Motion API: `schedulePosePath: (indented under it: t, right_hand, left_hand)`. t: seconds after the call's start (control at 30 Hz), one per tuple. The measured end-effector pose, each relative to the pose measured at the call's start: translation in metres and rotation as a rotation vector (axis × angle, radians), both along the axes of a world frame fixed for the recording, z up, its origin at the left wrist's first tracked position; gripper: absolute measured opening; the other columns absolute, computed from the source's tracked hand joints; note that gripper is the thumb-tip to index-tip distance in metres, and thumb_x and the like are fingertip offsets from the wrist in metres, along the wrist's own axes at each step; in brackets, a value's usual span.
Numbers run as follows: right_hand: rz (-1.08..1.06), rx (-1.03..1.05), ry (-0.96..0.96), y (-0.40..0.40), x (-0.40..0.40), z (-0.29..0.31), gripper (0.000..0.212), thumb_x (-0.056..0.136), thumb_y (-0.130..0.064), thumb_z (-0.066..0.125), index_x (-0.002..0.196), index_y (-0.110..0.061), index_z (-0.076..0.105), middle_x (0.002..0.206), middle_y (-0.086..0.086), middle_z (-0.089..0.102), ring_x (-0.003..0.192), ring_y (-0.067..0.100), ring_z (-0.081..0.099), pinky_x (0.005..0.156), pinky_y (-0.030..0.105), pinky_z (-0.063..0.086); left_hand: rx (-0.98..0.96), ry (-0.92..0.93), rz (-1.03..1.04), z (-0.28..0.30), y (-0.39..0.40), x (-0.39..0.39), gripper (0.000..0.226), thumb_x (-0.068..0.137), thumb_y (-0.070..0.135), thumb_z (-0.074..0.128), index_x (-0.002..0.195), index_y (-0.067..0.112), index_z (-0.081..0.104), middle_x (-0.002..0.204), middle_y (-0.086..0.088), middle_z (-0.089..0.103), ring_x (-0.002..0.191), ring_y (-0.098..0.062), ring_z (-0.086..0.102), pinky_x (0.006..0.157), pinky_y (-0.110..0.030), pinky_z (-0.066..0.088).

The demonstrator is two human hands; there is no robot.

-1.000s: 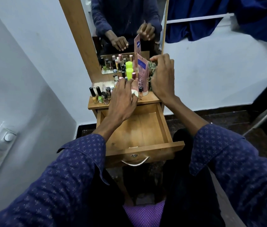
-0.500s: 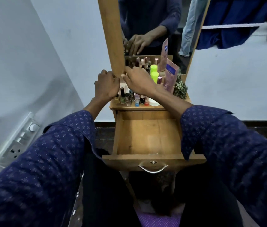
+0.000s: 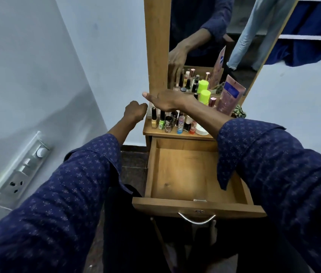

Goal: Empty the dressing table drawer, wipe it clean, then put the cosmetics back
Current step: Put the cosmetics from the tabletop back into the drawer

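Fingers of the left hand (image 3: pixel 135 112) are curled into a narrow grip, just beside the left edge of the dressing surface (image 3: pixel 177 134); I cannot tell if they hold something, because the fingertips are hidden behind the hand. The right hand (image 3: pixel 167 100) reaches across to the left with the palm down and the thumb straight, so its grip is wide and it holds nothing. It hovers above the row of small cosmetic bottles (image 3: pixel 172 122) and near the wooden frame (image 3: pixel 156 44) of the mirror (image 3: pixel 210 32).

The cosmetics stand on the surface, under and behind the right hand: nail polish bottles in front, a green bottle (image 3: pixel 205 97) behind them, a pink tube (image 3: pixel 230 95) upright at the right, and a white round jar (image 3: pixel 202 131) near the front edge.

The drawer (image 3: pixel 191 172) is pulled out below the surface, well apart from both hands. Only bare wood shows inside it. A metal handle (image 3: pixel 196 218) hangs on its front.
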State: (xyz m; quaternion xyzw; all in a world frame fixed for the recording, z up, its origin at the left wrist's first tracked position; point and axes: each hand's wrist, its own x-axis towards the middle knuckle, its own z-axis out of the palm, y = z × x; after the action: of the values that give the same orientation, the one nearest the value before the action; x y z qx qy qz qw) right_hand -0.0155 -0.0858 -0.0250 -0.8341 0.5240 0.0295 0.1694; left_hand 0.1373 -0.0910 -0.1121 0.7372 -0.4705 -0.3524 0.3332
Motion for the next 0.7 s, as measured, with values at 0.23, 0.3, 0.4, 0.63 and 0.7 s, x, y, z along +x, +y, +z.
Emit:
schedulePosePath:
  t: [0.23, 0.3, 0.4, 0.63, 0.7]
  right_hand:
    - [0.028, -0.009, -0.081, -0.012, 0.030, -0.021, 0.073, 0.098, -0.077, 0.006, 0.062, -0.019, 0.032, 0.063, 0.004, 0.040, 0.058, 0.019, 0.039, 0.068, 0.035, 0.037]
    - [0.038, 0.018, -0.074, -0.011, 0.034, -0.020, 0.071, 0.099, -0.076, 0.006, 0.062, -0.019, 0.028, 0.061, 0.002, 0.036, 0.056, 0.017, 0.036, 0.066, 0.034, 0.035]
    - [0.059, -0.028, -0.125, -0.007, 0.033, -0.017, 0.068, 0.104, -0.068, 0.009, 0.066, -0.016, 0.032, 0.063, 0.003, 0.037, 0.057, 0.019, 0.037, 0.063, 0.034, 0.033]
    - [0.129, -0.523, -0.510, 0.021, 0.024, -0.013, 0.036, 0.108, -0.039, 0.040, 0.118, -0.018, 0.067, 0.102, -0.004, 0.074, 0.090, 0.014, 0.067, 0.076, 0.038, 0.054]
    - [0.120, -0.592, -0.606, 0.042, 0.019, -0.011, 0.029, 0.106, -0.034, 0.043, 0.117, -0.022, 0.068, 0.094, -0.011, 0.073, 0.085, 0.004, 0.065, 0.072, 0.034, 0.054]
  left_hand:
    - [-0.021, 0.207, 0.210, -0.024, 0.000, 0.020, 0.032, 0.103, 0.023, 0.057, 0.125, 0.000, 0.055, 0.121, -0.018, 0.068, 0.076, -0.026, 0.073, 0.052, -0.025, 0.051]
    - [-0.012, 0.322, 0.289, -0.028, 0.003, 0.033, 0.035, 0.104, 0.020, 0.058, 0.132, -0.002, 0.056, 0.117, -0.021, 0.071, 0.068, -0.019, 0.072, 0.049, -0.023, 0.052]
    - [-0.052, 0.438, 0.373, -0.033, 0.008, 0.044, 0.034, 0.105, 0.020, 0.060, 0.128, -0.005, 0.060, 0.110, -0.022, 0.074, 0.062, -0.017, 0.070, 0.045, -0.021, 0.052]
    - [-0.170, 0.546, 0.543, -0.030, 0.044, 0.054, 0.019, 0.105, 0.018, 0.061, 0.104, -0.001, 0.061, 0.083, -0.015, 0.071, 0.058, -0.017, 0.067, 0.056, -0.024, 0.057]
    - [-0.205, 0.547, 0.556, -0.027, 0.059, 0.057, 0.020, 0.106, 0.018, 0.060, 0.099, -0.001, 0.062, 0.079, -0.016, 0.071, 0.058, -0.018, 0.066, 0.056, -0.024, 0.055]
